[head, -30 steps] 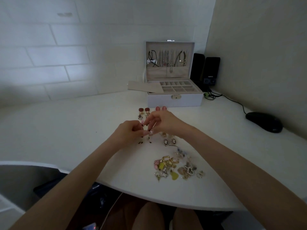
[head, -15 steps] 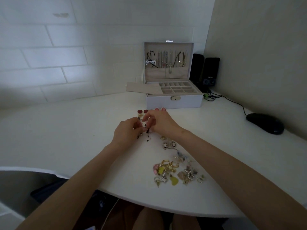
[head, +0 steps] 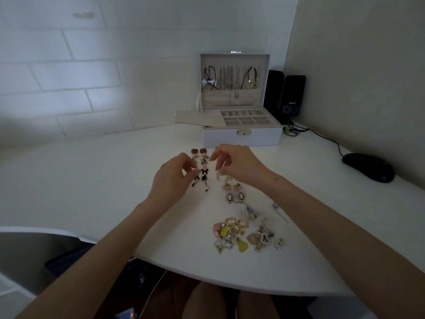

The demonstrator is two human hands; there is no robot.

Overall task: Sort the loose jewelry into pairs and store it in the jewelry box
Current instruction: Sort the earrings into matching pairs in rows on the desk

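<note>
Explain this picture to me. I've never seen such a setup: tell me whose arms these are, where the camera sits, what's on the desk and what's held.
There is no machine here: a person works with bare hands. The camera is worn on their head and looks down, so the arms reach in from below. The left hand and right hand hover over a white desk, fingers curled above small earrings. Whether either pinches one is too small to tell. Some pairs are laid out side by side: red earrings, black bows, cameos. Nearer the person lies an unsorted pile. Behind stands the open box, with necklaces hanging in its lid. A mouse and speakers sit on the right.
</note>
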